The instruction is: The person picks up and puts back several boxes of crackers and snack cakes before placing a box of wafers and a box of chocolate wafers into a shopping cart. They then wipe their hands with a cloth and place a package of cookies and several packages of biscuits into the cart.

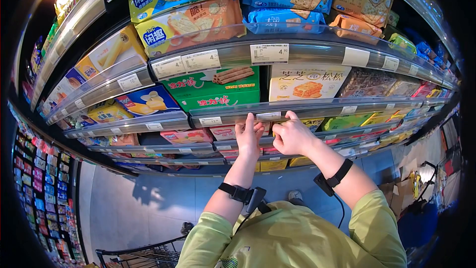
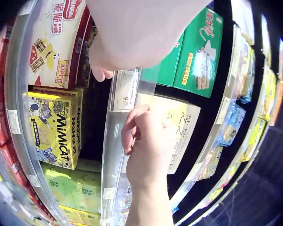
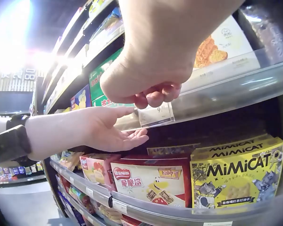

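The price tag (image 1: 268, 115) sits in the clear rail (image 1: 225, 117) along the near edge of a shelf, between the two hands; a 9 can be read on it, but the smaller print is too blurred.

The left hand (image 1: 249, 138) is at the tag's left end, palm turned up, its fingers spread and relaxed just under the rail and its thumb against the rail's front. The right hand (image 1: 293, 138) is at the right side, its fingers bent inward over the tag; they hide part of it in the right wrist view, and whether they pinch it cannot be told.

Behind the rail, a pale box (image 1: 310, 83) stands near the right hand, and green boxes (image 1: 213, 94) stand to the left; the rail cuts off their bottoms. On the shelf below are yellow MiMiCAT boxes (image 3: 236, 175), with a red-and-white box (image 3: 148, 181) to their left. Those deeper in are mostly hidden. At lower left, a wire cart (image 1: 144, 254) is partly cut off by the picture's edge and a sleeve (image 1: 210, 235).
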`<control>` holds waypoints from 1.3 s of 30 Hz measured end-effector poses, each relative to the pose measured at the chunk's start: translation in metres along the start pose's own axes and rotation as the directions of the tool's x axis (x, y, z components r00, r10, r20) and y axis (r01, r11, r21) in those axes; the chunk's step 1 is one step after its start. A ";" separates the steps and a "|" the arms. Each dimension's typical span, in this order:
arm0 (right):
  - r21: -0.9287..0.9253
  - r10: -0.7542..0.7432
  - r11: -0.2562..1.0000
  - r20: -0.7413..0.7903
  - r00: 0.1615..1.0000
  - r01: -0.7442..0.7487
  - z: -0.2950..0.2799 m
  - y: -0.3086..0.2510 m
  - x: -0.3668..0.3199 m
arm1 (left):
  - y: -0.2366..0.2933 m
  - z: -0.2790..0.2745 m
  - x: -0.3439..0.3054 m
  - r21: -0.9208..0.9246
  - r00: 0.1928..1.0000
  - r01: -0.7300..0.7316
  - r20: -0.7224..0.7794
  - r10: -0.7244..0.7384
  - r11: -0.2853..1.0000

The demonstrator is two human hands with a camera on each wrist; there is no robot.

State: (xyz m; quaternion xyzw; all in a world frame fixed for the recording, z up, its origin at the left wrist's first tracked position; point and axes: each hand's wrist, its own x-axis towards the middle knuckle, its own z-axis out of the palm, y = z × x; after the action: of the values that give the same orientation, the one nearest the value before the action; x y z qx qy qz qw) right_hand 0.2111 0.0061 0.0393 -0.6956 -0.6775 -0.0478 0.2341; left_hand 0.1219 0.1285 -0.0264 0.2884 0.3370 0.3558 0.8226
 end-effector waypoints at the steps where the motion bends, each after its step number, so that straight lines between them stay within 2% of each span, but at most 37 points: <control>1: 0.001 0.004 1.000 0.006 1.000 -0.004 0.000 0.000 0.000 | 0.001 0.000 0.000 -0.018 1.000 0.006 -0.002 -0.006 1.000; 6: 0.047 -0.002 0.999 -0.028 1.000 0.004 0.003 0.003 -0.001 | 0.001 0.001 -0.004 -0.028 1.000 -0.002 -0.013 0.002 1.000; 8: -0.001 0.016 1.000 -0.235 0.972 -0.017 0.010 0.005 0.000 | 0.001 0.001 -0.005 -0.021 1.000 -0.014 -0.017 0.014 1.000; 9: -0.005 0.014 1.000 -0.238 0.971 -0.016 0.009 0.005 0.002 | 0.001 0.001 -0.005 -0.022 1.000 -0.012 -0.018 0.012 1.000; 11: -0.175 0.022 0.979 -0.400 0.916 -0.100 0.008 0.005 0.003 | 0.000 0.001 -0.004 -0.023 1.000 -0.009 -0.016 0.009 1.000; 18: -0.241 0.075 0.957 -0.324 0.943 -0.159 0.016 0.016 0.004 | 0.000 0.002 -0.006 -0.044 1.000 -0.005 0.002 0.005 0.999; 23: -0.009 0.247 0.964 -0.344 0.906 -0.266 0.017 0.017 0.013 | -0.001 0.000 -0.006 -0.047 1.000 -0.021 0.015 0.021 0.999; 26: 0.059 0.253 0.967 -0.335 0.908 -0.248 0.012 0.017 0.016 | -0.002 -0.001 -0.005 -0.041 0.999 -0.029 0.024 0.030 0.999; 32: 0.027 0.286 0.957 -0.243 0.927 -0.288 0.012 0.018 0.020 | -0.006 -0.006 0.001 -0.049 0.999 -0.013 0.034 0.015 0.999; 34: -0.021 0.263 0.961 -0.241 0.934 -0.276 0.011 0.019 0.022 | -0.006 -0.007 0.001 -0.046 0.999 -0.015 0.039 0.017 0.999; 36: -0.287 0.247 0.917 -0.136 0.959 -0.277 0.011 0.017 0.025 | -0.007 -0.008 0.002 -0.062 0.998 -0.037 0.048 0.040 0.997; 37: -0.286 0.250 0.916 -0.137 0.958 -0.280 0.010 0.015 0.025 | -0.007 -0.008 0.002 -0.060 0.998 -0.035 0.050 0.038 0.998; 39: -0.504 0.139 0.847 -0.096 0.986 -0.168 0.007 0.011 0.024 | -0.007 -0.008 0.002 -0.062 0.998 -0.031 0.049 0.034 0.998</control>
State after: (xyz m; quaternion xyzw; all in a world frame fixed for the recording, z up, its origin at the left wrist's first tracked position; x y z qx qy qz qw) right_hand 0.2216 0.0315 0.0400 -0.7830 -0.5761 -0.2260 0.0633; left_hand 0.1197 0.1280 -0.0368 0.2776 0.3006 0.3720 0.8332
